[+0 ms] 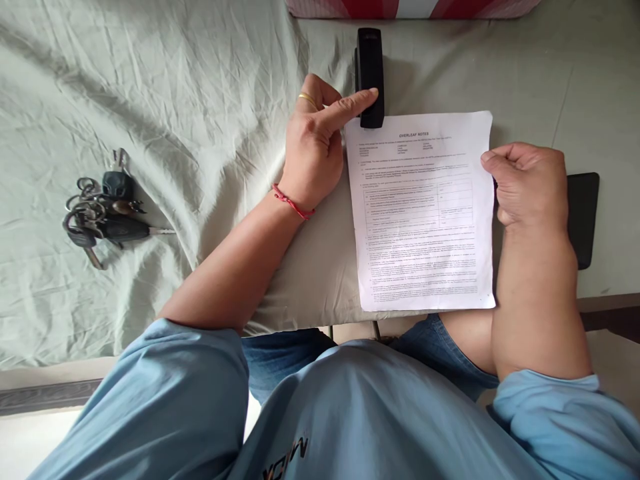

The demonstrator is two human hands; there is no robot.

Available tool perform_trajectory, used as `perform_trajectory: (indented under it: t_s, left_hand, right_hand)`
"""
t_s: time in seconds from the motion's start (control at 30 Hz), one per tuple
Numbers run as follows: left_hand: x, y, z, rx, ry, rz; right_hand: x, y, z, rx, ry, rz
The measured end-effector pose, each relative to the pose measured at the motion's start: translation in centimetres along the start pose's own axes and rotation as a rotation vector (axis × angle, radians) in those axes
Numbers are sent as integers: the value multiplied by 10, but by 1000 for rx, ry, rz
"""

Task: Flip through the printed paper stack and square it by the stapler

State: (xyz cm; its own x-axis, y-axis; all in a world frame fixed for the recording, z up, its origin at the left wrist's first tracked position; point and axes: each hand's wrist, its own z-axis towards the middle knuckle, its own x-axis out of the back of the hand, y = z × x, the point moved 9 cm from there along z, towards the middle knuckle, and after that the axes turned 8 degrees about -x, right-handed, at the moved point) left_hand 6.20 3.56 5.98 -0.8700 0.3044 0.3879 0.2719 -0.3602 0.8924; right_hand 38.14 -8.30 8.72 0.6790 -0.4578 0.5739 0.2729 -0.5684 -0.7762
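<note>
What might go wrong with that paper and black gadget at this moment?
Perhaps a slip: the left hand rests just one extended finger on what looks like a black stapler, so it might tip or slide.

The printed sheet could twist out of line, since the right hand grips only its right edge.

A dark phone-like object lies right beside that hand; a sideways move might bump it.

Soft Light Over a Draped Table (pixel 530 73)

We see grey-green cloth (pixel 240 60), creased at left, smoother at right. Past its near edge we make out pale floor (pixel 30 443), with a dark band (pixel 45 397) at lower left.
</note>
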Motion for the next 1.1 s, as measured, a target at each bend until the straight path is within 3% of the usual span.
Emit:
perform_trajectory:
  t_s: [0.13, 0.3, 0.47, 0.6, 0.67, 0.93, 1.1]
  left_hand:
    - [5, 7, -2, -5, -60, 104]
    - [-2, 17, -8, 79, -219, 310]
    - [-7, 7, -1, -19, -93, 365]
    - [4, 0, 3, -179, 60, 121]
    - [10, -5, 4, -168, 80, 9]
    - [2, -6, 5, -36, -153, -317]
    - [-1, -7, 4, -61, -345, -323]
  right_hand:
    - [1, 2, 3, 0, 10, -1]
    - [2, 6, 7, 15, 7, 43]
    - [-8, 4, -1, 93, -196, 194]
    - [-15, -2, -21, 68, -381, 198]
    - [-13, -6, -31, 49, -428, 177]
    - [-9, -6, -38, 75, -452, 130]
    - [-15, -2, -35, 127, -488, 84]
